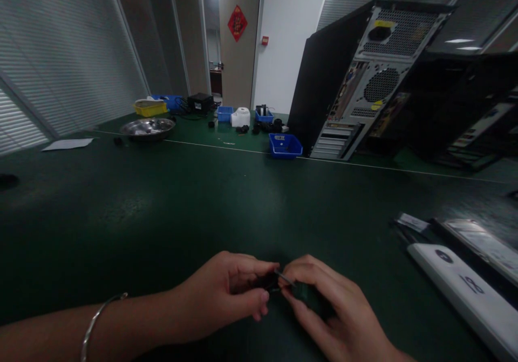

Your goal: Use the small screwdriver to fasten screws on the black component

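Near the bottom centre of the head view, my left hand (226,294) comes in from the left with a silver bracelet (95,319) on its wrist. Its fingers and thumb close round a small dark item (269,284) that I cannot make out clearly. Facing it, my right hand (332,302) pinches a thin metallic piece (285,278) between thumb and fingers. The two hands nearly meet above the green table (194,189). Fingers partly hide both small pieces.
At the right lie a white case marked 18 (465,292) and flat metallic devices (483,243). Farther back are a blue tray (285,146), a tilted computer tower (343,76) and a steel bowl (149,128). Paper (68,144) lies at the left.
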Demonstrator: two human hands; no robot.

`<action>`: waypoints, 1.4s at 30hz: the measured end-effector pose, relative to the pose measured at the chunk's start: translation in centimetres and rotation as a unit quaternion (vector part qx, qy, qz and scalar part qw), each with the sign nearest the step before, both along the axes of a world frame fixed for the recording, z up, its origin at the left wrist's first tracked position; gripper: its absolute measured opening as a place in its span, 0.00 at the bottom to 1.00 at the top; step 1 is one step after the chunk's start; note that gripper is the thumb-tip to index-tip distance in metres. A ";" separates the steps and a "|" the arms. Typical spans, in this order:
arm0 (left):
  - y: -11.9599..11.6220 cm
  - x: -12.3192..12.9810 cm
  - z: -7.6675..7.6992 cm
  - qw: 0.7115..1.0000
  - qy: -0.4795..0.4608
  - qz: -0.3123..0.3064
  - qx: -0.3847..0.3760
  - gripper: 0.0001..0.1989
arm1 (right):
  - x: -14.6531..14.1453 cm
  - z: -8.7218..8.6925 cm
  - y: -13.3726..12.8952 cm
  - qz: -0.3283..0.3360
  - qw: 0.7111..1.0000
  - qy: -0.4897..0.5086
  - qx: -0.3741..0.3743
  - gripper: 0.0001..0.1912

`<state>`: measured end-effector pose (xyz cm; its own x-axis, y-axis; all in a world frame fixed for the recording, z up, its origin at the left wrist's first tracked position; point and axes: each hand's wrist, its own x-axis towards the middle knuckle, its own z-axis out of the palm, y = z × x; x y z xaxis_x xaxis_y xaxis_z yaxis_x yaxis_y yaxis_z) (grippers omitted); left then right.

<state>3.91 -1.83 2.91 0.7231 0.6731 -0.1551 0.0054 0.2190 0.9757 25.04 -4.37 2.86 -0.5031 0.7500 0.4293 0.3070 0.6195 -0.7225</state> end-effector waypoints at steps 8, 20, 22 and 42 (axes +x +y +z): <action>-0.1 0.0 0.0 1.000 0.009 -0.017 0.014 0.13 | -0.3 0.2 0.1 0.032 0.999 0.000 0.009 0.18; -0.3 0.0 -0.4 0.999 0.021 -0.002 -0.029 0.09 | -0.2 -0.3 0.1 0.015 0.999 0.009 -0.047 0.13; -0.2 0.1 -0.6 0.999 0.001 0.010 -0.046 0.10 | -0.2 -0.4 0.1 0.002 0.999 0.018 -0.049 0.13; 6.5 -3.7 -0.1 0.928 -0.085 0.362 -0.037 0.09 | 0.4 -0.7 0.2 -0.059 0.995 0.011 -0.083 0.13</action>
<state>0.20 4.66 2.80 0.1040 0.9839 -0.1452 -0.3225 0.1714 0.9309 25.40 -4.18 2.19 -0.3990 0.8651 0.3040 0.3539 0.4511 -0.8193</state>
